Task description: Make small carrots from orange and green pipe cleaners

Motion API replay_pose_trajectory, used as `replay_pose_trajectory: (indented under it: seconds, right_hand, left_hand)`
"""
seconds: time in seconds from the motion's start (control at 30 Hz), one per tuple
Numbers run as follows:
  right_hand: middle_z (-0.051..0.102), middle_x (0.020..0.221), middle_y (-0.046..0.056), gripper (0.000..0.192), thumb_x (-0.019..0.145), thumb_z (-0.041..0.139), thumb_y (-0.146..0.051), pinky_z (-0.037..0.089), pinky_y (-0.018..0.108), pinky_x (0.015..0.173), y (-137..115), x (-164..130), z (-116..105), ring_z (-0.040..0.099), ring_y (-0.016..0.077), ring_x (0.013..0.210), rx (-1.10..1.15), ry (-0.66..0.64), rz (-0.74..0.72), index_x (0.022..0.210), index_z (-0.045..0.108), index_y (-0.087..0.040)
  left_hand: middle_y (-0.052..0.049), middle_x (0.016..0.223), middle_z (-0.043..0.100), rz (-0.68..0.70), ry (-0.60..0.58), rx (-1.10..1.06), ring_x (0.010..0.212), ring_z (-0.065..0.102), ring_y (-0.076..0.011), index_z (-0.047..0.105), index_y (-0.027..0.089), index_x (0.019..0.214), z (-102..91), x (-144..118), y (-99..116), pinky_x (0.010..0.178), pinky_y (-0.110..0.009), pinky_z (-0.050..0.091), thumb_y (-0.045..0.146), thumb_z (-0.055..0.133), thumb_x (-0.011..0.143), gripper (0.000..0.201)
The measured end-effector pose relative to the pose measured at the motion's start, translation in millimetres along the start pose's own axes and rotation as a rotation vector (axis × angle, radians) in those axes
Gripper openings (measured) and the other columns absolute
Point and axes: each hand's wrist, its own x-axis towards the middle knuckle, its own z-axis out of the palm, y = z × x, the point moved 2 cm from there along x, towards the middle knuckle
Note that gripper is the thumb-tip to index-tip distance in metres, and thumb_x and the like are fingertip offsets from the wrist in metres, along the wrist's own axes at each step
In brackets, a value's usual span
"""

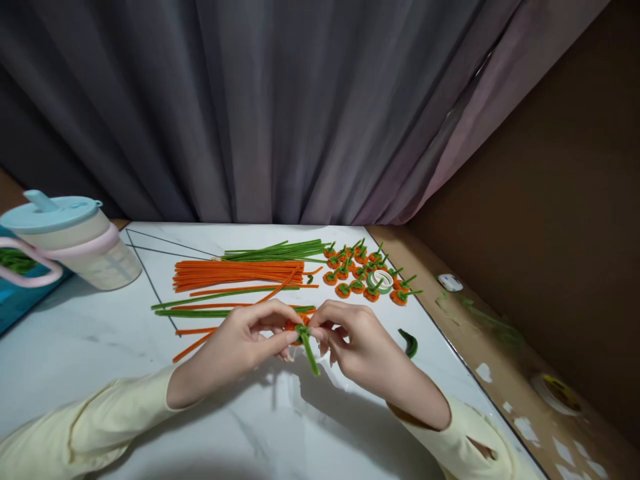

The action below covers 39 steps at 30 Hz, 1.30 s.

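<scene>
My left hand (240,343) and my right hand (357,343) meet over the white table (90,347), both pinching one small orange pipe-cleaner piece with a green stem (307,347) that hangs down between the fingertips. Just behind the hands lie a bundle of orange pipe cleaners (235,273) and long green pipe cleaners (275,251). A group of several finished small orange pieces with green stems (367,270) sits at the back right, around a roll of green tape (383,280). A short curved green piece (410,342) lies to the right of my right hand.
A lidded plastic jug with a pale blue lid and pink handle (70,240) stands at the back left. A brown board (505,373) with a small white object (450,282) and a tape roll (555,391) borders the table's right edge. A grey curtain (280,107) hangs behind.
</scene>
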Motion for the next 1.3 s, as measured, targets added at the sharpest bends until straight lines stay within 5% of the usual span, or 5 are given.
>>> replay_pose_trajectory:
  seconds: [0.27, 0.53, 0.93, 1.3]
  right_hand:
    - [0.049, 0.06, -0.002, 0.025, 0.055, 0.048, 0.008, 0.026, 0.021, 0.05, 0.3, -5.2, 14.2, 0.041, 0.0096, 0.052, -0.195, 0.126, 0.067, 0.062, 0.045, -0.016]
    - [0.048, 0.063, -0.001, 0.024, 0.054, 0.046, 0.002, 0.024, 0.024, 0.051, 1.2, -6.5, 21.0, 0.04, 0.0119, 0.054, -0.318, 0.139, 0.118, 0.064, 0.041, -0.019]
    - [0.055, 0.06, 0.0, 0.011, 0.076, 0.052, -0.01, 0.036, 0.022, 0.053, 3.4, 1.9, -3.7, 0.049, 0.0118, 0.056, 0.083, -0.092, 0.174, 0.069, 0.057, -0.016]
    - [0.053, 0.056, -0.003, 0.019, 0.061, 0.049, 0.002, 0.032, 0.02, 0.049, 3.9, 0.3, 8.0, 0.045, 0.0095, 0.052, 0.058, 0.054, 0.161, 0.061, 0.053, -0.016]
  left_hand:
    - [0.0, 0.084, 0.067, 0.051, 0.04, 0.211, 0.067, 0.063, -0.0103, 0.066, 0.02, 0.09, 5.6, -4.4, -4.8, 0.058, -0.015, 0.052, 0.026, 0.057, 0.083, 0.013]
    - [-0.001, 0.082, 0.068, 0.059, 0.059, 0.294, 0.07, 0.063, -0.0137, 0.065, 0.019, 0.089, 8.2, -6.2, -6.2, 0.057, -0.017, 0.051, 0.026, 0.056, 0.082, 0.013]
    - [0.0, 0.077, 0.065, -0.063, -0.007, 0.04, 0.064, 0.064, -0.0126, 0.062, 0.017, 0.089, 7.5, -0.3, -10.2, 0.061, -0.021, 0.049, 0.037, 0.059, 0.083, 0.021]
    - [-0.002, 0.084, 0.066, -0.011, 0.029, 0.172, 0.07, 0.063, -0.0136, 0.062, 0.019, 0.087, 8.0, -5.3, -8.9, 0.058, -0.018, 0.049, 0.036, 0.055, 0.085, 0.019]
